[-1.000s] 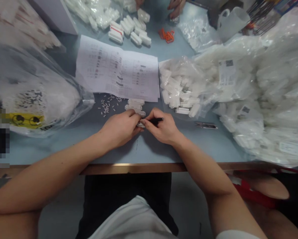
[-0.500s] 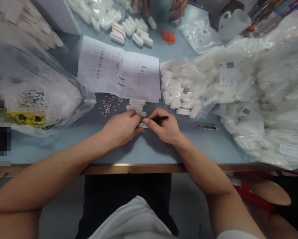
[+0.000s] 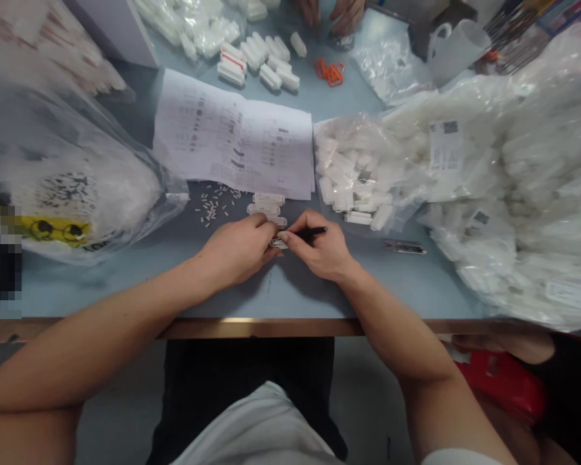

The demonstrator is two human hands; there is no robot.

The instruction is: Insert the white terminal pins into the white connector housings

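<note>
My left hand [image 3: 236, 248] is closed on a small white plastic part [image 3: 279, 244] with a row of dark slots, held low over the table. Most of that part is hidden by the fingers. In a pinch, my right hand [image 3: 323, 248] grips a slim black pen-like tool [image 3: 318, 230], its tip down at the white part. The fingertips of both hands nearly meet there. Just beyond them lie several similar white plastic pieces [image 3: 264, 209] in a stack of rows. Tiny pale pins [image 3: 211, 210] are scattered to the left of these.
Beyond lies a printed sheet [image 3: 232, 139]. Thread snips [image 3: 405, 247] rest at right, near plastic bags of white parts [image 3: 353, 168]. Another clear bag [image 3: 91, 187] stands left. Across the table are orange clips [image 3: 329, 72], white blocks [image 3: 271, 76] and another person's hands [image 3: 346, 16].
My hands stay almost in place on the white part. Across the table, another person's hand has shifted right. At lower right, a person's arm has moved and more of a red object shows.
</note>
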